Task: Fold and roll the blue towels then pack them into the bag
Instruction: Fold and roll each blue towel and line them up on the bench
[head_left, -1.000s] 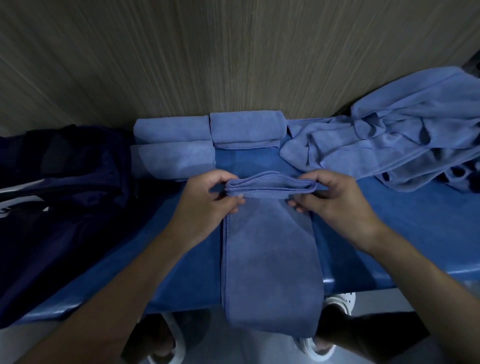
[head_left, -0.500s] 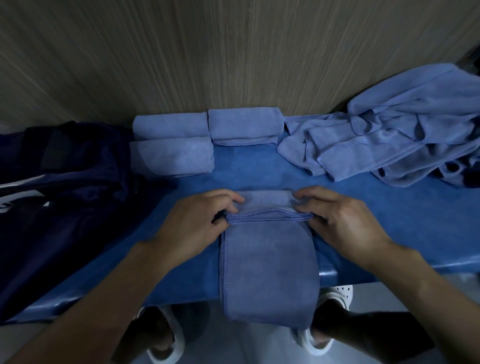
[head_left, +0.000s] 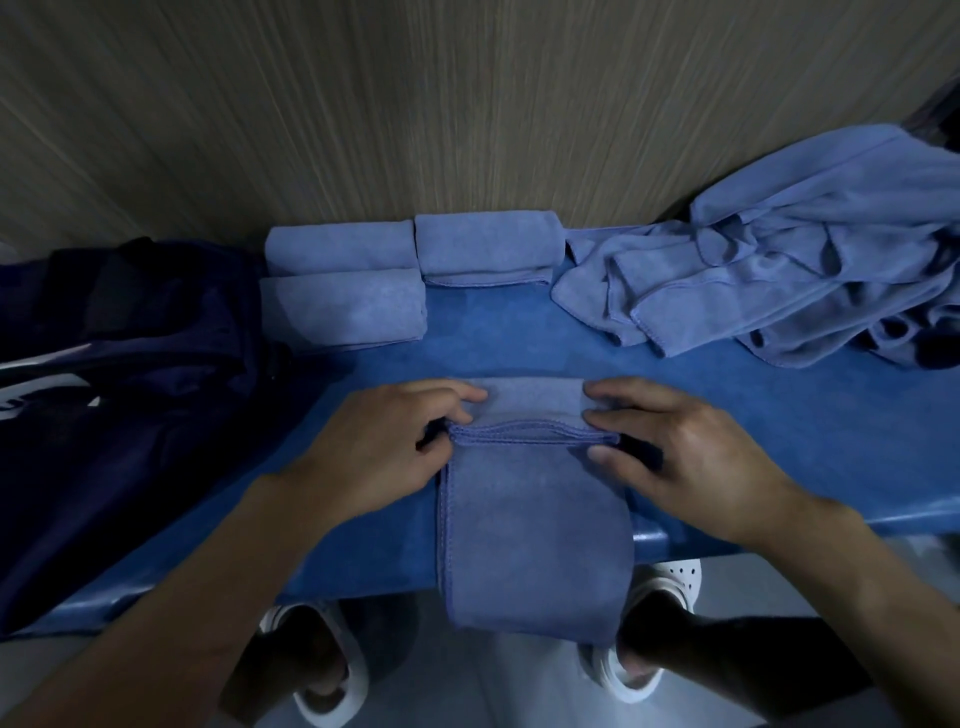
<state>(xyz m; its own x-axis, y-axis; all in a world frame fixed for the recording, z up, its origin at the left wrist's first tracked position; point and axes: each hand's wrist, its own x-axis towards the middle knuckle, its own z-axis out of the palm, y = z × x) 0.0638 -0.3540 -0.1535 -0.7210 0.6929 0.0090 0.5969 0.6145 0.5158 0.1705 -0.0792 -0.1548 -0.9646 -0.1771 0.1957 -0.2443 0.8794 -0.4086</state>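
Both hands work on one folded blue towel (head_left: 530, 525) at the middle of the blue table (head_left: 779, 441). The towel is a long narrow strip. Its far end is turned over into a low roll (head_left: 530, 402) lying flat on the table, with stitched edges stacked along the near side. The rest of the strip runs toward the person, drapes over the table's near edge and hangs down between two white shoes (head_left: 670, 577).

The left hand (head_left: 384, 452) grips the roll's left end, fingers curled over the top and thumb tucked in at the side against the stitched edge. The right hand (head_left: 691, 457) pinches the right end, fingers laid over the top and thumb pressed in under the stitched edge. The hands are well apart, one at each end, and the middle of the roll is bare between them.

Three finished rolls sit at the back of the table by the wood-grain wall (head_left: 415, 104). The back-left roll (head_left: 337, 254) and back-right roll (head_left: 488, 249) lie side by side, touching, against the wall. The front roll (head_left: 343, 312) lies just in front of the back-left one and touches it.

To the right of them a loose pile of unfolded blue towels (head_left: 779, 275) lies crumpled and reaches the right edge of the view. A dark navy bag (head_left: 130, 364) lies slumped on the left end of the table, just beside the front roll. It is too dark to tell whether the bag is open.
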